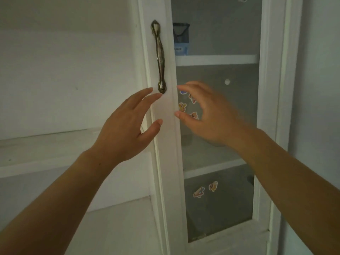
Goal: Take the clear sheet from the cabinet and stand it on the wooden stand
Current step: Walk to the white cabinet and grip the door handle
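Observation:
A white cabinet door (166,144) with a glass pane (220,115) fills the right half of the head view. Its dark metal handle (159,56) runs upright on the door's left stile. My left hand (127,126) is open, fingers spread, its fingertips just below and left of the handle's lower end. My right hand (207,115) is open in front of the glass, thumb and forefinger curved toward the stile. Neither hand holds anything. No clear sheet or wooden stand shows.
Behind the glass are white shelves (217,59); a dark mesh holder over a blue box (181,37) stands on the upper one. Cartoon stickers (194,115) dot the pane. Open white shelves (46,144) lie to the left, a wall to the right.

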A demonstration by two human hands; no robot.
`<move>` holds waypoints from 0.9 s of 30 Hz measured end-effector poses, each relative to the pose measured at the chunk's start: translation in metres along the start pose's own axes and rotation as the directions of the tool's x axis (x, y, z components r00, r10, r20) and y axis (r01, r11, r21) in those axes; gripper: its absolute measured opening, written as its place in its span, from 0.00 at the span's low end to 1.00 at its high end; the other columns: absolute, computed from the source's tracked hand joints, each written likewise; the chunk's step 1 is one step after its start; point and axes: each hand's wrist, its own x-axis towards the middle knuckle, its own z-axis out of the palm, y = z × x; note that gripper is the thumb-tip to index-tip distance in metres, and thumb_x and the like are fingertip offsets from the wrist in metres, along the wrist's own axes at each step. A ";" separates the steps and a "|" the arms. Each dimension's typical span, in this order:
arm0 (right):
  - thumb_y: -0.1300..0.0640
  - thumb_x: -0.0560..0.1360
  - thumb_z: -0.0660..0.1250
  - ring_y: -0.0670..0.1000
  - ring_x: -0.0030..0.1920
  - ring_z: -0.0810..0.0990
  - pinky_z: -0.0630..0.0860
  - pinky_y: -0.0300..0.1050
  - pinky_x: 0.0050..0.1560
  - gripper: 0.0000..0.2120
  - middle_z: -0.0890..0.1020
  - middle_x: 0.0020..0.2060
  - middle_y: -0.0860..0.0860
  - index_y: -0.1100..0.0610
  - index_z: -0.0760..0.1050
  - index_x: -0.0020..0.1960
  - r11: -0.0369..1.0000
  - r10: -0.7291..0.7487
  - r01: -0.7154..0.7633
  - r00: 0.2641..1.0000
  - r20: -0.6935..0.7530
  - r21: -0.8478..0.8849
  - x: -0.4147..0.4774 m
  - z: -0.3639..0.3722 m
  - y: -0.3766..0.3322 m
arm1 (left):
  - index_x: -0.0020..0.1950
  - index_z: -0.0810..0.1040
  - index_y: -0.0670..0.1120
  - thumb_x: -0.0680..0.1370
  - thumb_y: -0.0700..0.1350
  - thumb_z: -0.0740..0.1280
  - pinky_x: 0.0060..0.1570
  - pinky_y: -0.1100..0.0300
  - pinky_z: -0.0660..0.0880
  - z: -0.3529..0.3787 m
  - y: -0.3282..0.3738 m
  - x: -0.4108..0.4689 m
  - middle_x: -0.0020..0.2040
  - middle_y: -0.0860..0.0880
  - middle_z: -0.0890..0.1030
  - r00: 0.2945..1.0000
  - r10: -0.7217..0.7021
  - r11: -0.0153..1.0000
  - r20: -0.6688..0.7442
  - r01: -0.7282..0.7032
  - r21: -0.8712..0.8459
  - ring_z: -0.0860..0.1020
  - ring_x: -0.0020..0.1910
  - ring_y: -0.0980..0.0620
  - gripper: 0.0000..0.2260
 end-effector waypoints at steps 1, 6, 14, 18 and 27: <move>0.45 0.74 0.63 0.47 0.63 0.69 0.68 0.44 0.61 0.25 0.68 0.66 0.48 0.51 0.63 0.68 1.000 -0.011 0.011 1.000 -0.013 0.002 0.006 -0.001 -0.002 | 0.72 0.60 0.53 0.74 0.59 0.55 0.66 0.53 0.62 -0.001 -0.003 0.004 0.73 0.50 0.63 1.000 -0.007 1.000 -0.012 0.007 -0.016 0.63 0.71 0.50 0.26; 0.47 0.75 0.63 0.47 0.59 0.71 0.66 0.39 0.54 0.22 0.71 0.62 0.49 0.54 0.66 0.66 0.999 -0.045 0.043 0.995 -0.090 -0.018 0.036 -0.005 -0.009 | 0.73 0.58 0.52 0.77 0.57 0.56 0.65 0.55 0.61 -0.006 -0.021 0.023 0.73 0.49 0.62 0.995 -0.035 0.999 -0.089 0.033 -0.026 0.63 0.71 0.49 0.25; 0.48 0.75 0.63 0.42 0.51 0.70 0.67 0.37 0.50 0.18 0.75 0.57 0.49 0.54 0.69 0.62 0.997 -0.068 0.073 0.981 -0.184 0.022 0.062 -0.001 -0.007 | 0.73 0.57 0.52 0.77 0.51 0.60 0.61 0.62 0.58 -0.010 -0.034 0.043 0.72 0.50 0.63 0.986 -0.075 0.996 -0.148 0.068 -0.054 0.63 0.69 0.52 0.25; 0.49 0.75 0.64 0.42 0.54 0.70 0.67 0.37 0.53 0.21 0.74 0.60 0.49 0.54 0.67 0.65 0.995 -0.080 0.091 0.976 -0.202 0.044 0.067 0.001 -0.005 | 0.73 0.56 0.53 0.77 0.52 0.60 0.62 0.63 0.58 -0.007 -0.033 0.047 0.73 0.51 0.63 0.986 -0.058 0.995 -0.155 0.046 -0.084 0.63 0.69 0.53 0.26; 0.50 0.74 0.66 0.47 0.55 0.73 0.74 0.44 0.57 0.24 0.74 0.59 0.51 0.56 0.66 0.67 0.999 -0.040 0.046 0.964 -0.261 0.017 0.082 0.010 -0.014 | 0.74 0.53 0.53 0.78 0.52 0.58 0.61 0.65 0.57 -0.003 -0.053 0.067 0.74 0.52 0.60 0.972 -0.029 0.978 -0.232 -0.020 -0.208 0.61 0.69 0.56 0.26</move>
